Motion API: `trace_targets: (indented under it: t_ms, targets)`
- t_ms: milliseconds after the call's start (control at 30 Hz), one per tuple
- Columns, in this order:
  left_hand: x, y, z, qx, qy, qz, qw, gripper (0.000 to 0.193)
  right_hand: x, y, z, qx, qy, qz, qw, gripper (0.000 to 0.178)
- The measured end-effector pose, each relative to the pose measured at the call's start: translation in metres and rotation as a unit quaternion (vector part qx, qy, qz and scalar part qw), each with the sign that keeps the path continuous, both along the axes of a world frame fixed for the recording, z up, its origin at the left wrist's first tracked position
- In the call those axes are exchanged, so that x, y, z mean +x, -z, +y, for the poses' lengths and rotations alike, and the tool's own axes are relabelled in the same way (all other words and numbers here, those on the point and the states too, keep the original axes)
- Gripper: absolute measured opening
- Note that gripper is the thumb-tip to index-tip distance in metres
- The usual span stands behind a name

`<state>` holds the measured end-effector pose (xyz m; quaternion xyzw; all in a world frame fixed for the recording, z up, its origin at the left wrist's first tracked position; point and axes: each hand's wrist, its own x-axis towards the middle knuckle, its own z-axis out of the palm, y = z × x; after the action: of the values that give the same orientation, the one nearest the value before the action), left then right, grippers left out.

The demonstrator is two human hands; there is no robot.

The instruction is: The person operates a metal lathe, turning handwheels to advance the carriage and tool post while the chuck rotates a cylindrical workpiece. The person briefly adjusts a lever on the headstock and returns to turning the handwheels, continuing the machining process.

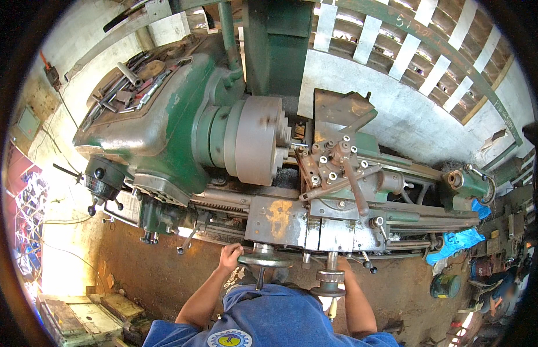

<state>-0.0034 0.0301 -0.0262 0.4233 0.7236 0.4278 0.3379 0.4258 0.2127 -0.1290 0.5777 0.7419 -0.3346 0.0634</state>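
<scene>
In front of me stands a large green metal lathe [170, 127]. The fingers of my left hand [229, 258] are closed at the left rim of the carriage handwheel [264, 261], which has a handle pointing toward me. My right forearm [357, 301] reaches up beside the cross-slide dial and crank [330, 277]; the right hand [342, 265] is mostly hidden behind it, so its fingers do not show. Beyond, the grey chuck [258, 139] faces a tool post [332, 159] with several bolts and a long lever. A thin tool or bar [299, 144] spans the space between them.
Loose hand tools [133, 84] lie on the headstock. At the bed's right end sits the tailstock [463, 185]. Blue cloth or plastic [460, 240] hangs below it, near a dark bucket [445, 285]. Wooden boxes [78, 318] stand lower left. Another person [500, 292] is at far right.
</scene>
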Motion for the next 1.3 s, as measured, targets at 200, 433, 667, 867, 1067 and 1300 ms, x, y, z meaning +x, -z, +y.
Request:
trace_targets:
  t_ms: [200,433,667,867,1067,1300]
  targets:
    - [0.0,0.012,-0.002,0.011,-0.027,-0.023,0.999,0.041,-0.001,0.002,0.0,0.009,0.003,0.001,1.0,0.035]
    - [-0.002,0.021,-0.005,0.011,-0.035,-0.053,0.998,0.041,0.003,0.009,-0.003,0.023,0.008,0.005,1.0,0.034]
    - [-0.003,0.025,-0.005,0.008,-0.043,-0.061,0.997,0.044,0.001,0.012,-0.007,0.056,0.005,0.016,0.998,0.033]
    - [-0.003,0.027,-0.008,0.011,-0.043,-0.046,0.998,0.045,-0.003,-0.014,-0.01,0.015,0.019,0.047,0.999,0.034]
    - [-0.003,0.031,-0.009,-0.015,-0.058,-0.067,0.996,0.045,-0.008,-0.024,-0.007,-0.03,-0.027,0.009,0.999,0.036]
    - [-0.001,0.032,-0.01,0.001,-0.068,-0.112,0.991,0.046,-0.01,-0.023,-0.004,-0.077,-0.079,-0.017,0.994,0.039]
